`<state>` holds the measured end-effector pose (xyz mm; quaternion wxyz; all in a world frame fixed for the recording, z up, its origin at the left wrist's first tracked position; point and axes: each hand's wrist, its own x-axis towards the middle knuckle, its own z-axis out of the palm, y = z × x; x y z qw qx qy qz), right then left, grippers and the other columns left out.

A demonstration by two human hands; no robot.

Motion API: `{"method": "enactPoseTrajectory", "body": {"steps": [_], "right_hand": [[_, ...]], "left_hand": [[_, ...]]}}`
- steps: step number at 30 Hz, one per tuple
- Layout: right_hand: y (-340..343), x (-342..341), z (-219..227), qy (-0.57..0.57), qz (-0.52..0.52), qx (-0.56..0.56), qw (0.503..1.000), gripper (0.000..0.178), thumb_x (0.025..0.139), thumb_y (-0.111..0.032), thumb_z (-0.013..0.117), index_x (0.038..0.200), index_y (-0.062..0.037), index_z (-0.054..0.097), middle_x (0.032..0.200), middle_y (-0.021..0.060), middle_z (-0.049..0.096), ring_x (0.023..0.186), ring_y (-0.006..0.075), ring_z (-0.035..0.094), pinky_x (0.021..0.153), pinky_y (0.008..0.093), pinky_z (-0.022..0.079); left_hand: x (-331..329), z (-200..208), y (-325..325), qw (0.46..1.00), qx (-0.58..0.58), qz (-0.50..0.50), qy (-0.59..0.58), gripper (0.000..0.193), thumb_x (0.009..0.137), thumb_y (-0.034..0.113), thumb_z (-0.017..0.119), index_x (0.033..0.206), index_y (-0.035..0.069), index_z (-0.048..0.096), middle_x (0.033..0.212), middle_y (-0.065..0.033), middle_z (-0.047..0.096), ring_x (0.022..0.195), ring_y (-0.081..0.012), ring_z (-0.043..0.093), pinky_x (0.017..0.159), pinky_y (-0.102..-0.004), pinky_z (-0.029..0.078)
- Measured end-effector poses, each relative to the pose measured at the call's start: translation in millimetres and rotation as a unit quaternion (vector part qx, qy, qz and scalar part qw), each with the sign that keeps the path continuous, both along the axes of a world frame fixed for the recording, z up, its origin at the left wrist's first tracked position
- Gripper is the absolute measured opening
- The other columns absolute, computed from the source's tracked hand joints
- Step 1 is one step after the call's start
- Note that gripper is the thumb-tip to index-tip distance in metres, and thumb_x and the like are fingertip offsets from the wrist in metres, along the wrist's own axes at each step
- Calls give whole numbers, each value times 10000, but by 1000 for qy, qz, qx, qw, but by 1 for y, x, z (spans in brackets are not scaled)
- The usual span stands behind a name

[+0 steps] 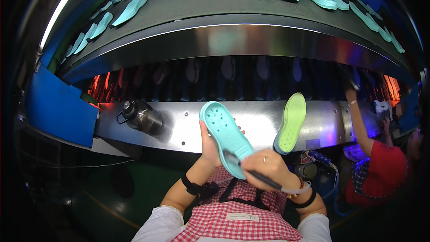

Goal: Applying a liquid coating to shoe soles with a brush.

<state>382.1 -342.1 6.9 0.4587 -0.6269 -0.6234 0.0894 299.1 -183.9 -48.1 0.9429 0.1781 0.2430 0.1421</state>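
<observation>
A turquoise shoe sole (222, 125) is held up at a tilt over the front edge of the metal ledge, its hollow inner side with small holes facing me. My left hand (208, 145) is closed around its left side, and fingertips show past the right edge. In my right hand (268, 168) is a dark-handled brush (263, 178) with a pale tube running from its end. The brush head, blurred by motion, lies against the lower half of the sole. Right of my hands, a lime-green sole (291, 125) rests on the ledge, overhanging its front edge.
Above the metal ledge (179, 139), a dark conveyor belt (192, 0) carries several turquoise soles (130, 10). A dark bottle (142, 116) lies on the ledge at left. Below the belt, a recess glows red at both ends. At right, a co-worker in red (380, 170) reaches toward it.
</observation>
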Motion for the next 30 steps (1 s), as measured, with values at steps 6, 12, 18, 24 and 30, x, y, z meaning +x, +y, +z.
{"method": "enactPoseTrajectory", "body": {"steps": [6, 12, 18, 24, 30], "right_hand": [[-9, 12, 37, 158, 73, -36, 984, 165, 653, -26, 681, 811, -23, 635, 799, 110, 645, 760, 236, 630, 706, 311, 483], [-1, 0, 35, 136, 57, -8, 989, 170, 657, -24, 681, 819, -9, 633, 805, 105, 650, 783, 224, 634, 731, 305, 487], [-16, 16, 33, 182, -29, -21, 983, 179, 663, 13, 674, 838, 2, 645, 832, 128, 649, 827, 230, 629, 756, 310, 491], [-36, 27, 23, 380, 91, 6, 921, 190, 701, 5, 667, 889, 11, 641, 906, 149, 638, 871, 241, 616, 791, 325, 491], [-30, 21, 15, 303, 96, -79, 945, 193, 689, 9, 674, 879, 12, 641, 914, 133, 636, 927, 238, 595, 843, 340, 458]], "left_hand": [[-5, 9, -3, 995, -1, -29, -91, 941, 734, 770, 88, 1193, 15, 411, 988, -148, 558, 957, -290, 551, 855, -449, 441], [4, 26, -11, 991, 6, -4, -131, 934, 734, 773, 126, 1172, 4, 424, 953, -143, 549, 908, -291, 535, 838, -514, 418], [6, 35, -4, 974, 111, 63, -190, 948, 681, 813, 108, 1179, 66, 411, 1006, -151, 538, 954, -279, 537, 885, -477, 421], [6, 49, 4, 968, 161, 71, -176, 914, 674, 815, 246, 1151, 63, 450, 1021, -132, 526, 968, -271, 518, 930, -512, 371], [5, 51, 8, 965, 164, 48, -200, 878, 703, 775, 312, 1181, 47, 418, 1039, -131, 506, 969, -260, 517, 935, -499, 377]]}}
